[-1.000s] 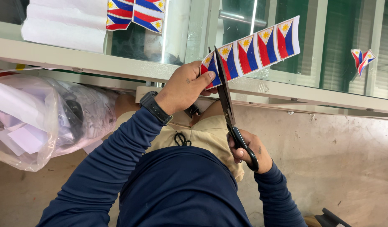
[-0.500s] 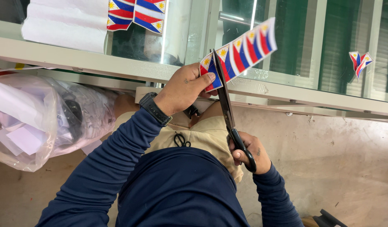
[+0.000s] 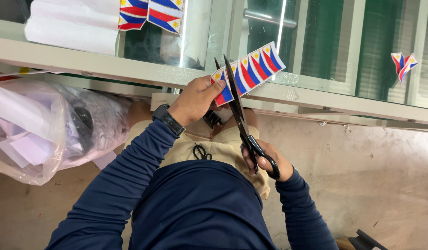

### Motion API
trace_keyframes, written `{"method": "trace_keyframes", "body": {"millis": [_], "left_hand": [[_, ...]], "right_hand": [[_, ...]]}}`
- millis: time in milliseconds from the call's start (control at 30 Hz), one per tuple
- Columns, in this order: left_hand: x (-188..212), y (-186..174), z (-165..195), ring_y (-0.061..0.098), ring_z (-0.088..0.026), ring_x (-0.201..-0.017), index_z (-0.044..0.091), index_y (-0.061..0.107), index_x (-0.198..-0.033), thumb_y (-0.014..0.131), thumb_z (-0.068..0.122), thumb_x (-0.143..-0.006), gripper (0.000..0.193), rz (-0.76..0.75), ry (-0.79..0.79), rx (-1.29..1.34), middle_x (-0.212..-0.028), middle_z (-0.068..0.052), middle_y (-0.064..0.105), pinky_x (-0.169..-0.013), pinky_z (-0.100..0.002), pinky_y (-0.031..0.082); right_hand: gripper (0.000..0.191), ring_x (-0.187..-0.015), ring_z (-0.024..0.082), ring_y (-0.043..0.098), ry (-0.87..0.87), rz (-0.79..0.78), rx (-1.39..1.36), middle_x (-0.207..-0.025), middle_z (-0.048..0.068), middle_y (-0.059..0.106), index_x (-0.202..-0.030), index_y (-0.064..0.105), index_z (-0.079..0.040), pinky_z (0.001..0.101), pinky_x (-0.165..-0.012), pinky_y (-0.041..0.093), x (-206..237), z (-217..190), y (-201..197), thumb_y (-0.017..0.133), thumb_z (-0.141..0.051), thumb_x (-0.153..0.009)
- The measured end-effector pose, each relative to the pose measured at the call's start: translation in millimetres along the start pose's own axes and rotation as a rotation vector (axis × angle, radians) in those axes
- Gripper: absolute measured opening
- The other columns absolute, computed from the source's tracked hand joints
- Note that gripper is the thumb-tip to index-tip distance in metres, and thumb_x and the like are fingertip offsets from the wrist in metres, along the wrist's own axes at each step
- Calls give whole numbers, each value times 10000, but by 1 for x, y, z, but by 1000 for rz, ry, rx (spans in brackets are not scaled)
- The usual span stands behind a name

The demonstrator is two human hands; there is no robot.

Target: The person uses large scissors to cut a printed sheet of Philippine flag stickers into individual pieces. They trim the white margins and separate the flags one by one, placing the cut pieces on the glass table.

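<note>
My left hand (image 3: 194,98) pinches the near end of a paper strip of small red, blue, white and yellow flags (image 3: 251,71), held up in front of a glass-topped counter. My right hand (image 3: 265,159) grips the black handles of long black scissors (image 3: 239,115). The blades point upward and stand a little apart across the strip, close to my left fingers. A dark watch sits on my left wrist. Both arms wear dark blue sleeves.
A clear plastic bag (image 3: 42,129) stuffed with paper scraps lies at the left. More flag pieces (image 3: 151,14) lie on the glass counter (image 3: 316,99) at the top, and one loose flag piece (image 3: 403,64) at the right. A small pair of scissors (image 3: 202,151) rests on my lap.
The flag strip has tilted and slid leftward through the scissors. My right hand and the blades have shifted slightly left, cutting near the strip's held end.
</note>
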State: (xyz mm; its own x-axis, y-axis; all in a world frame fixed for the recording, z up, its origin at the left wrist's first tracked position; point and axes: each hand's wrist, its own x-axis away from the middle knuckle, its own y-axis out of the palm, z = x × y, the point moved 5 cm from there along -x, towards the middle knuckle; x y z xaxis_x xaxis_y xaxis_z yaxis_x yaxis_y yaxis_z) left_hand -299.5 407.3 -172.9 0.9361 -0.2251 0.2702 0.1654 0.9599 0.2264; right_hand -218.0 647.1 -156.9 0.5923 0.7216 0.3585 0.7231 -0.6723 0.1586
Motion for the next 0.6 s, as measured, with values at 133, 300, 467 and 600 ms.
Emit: {"method": "trace_keyframes", "body": {"millis": [133,300,467,600], "left_hand": [[1,-7,-18,653,-57,-742,-20,645,-1163,482,340,-1060,409,-12,-29,5,-901,-27,710,-692,-242,599],[1,-14,-31,672,-54,-778,-15,641,-1174,480,331,-1054,399,11,-61,57,-933,-28,717,-730,-250,623],[1,-17,-37,680,-61,-813,-32,645,-1163,491,318,-1060,396,12,-55,68,-971,-36,718,-754,-261,631],[0,-17,-38,689,-66,-819,-18,646,-1180,490,321,-1053,394,15,-59,69,-983,-41,725,-744,-260,626]], "right_hand": [[770,-621,136,601,38,-6,-20,-746,50,605,-1075,579,-1,255,-575,515,-9,6,3,676,-720,-816],[736,-637,129,588,31,-2,-41,-750,42,591,-1065,574,-7,247,-580,486,-17,10,10,681,-697,-833],[702,-600,116,571,29,30,-17,-709,26,571,-1012,575,-22,239,-545,470,-21,15,12,665,-695,-833],[678,-581,117,564,40,60,-27,-697,25,564,-982,571,-27,243,-531,473,-20,19,13,673,-680,-831]]}}
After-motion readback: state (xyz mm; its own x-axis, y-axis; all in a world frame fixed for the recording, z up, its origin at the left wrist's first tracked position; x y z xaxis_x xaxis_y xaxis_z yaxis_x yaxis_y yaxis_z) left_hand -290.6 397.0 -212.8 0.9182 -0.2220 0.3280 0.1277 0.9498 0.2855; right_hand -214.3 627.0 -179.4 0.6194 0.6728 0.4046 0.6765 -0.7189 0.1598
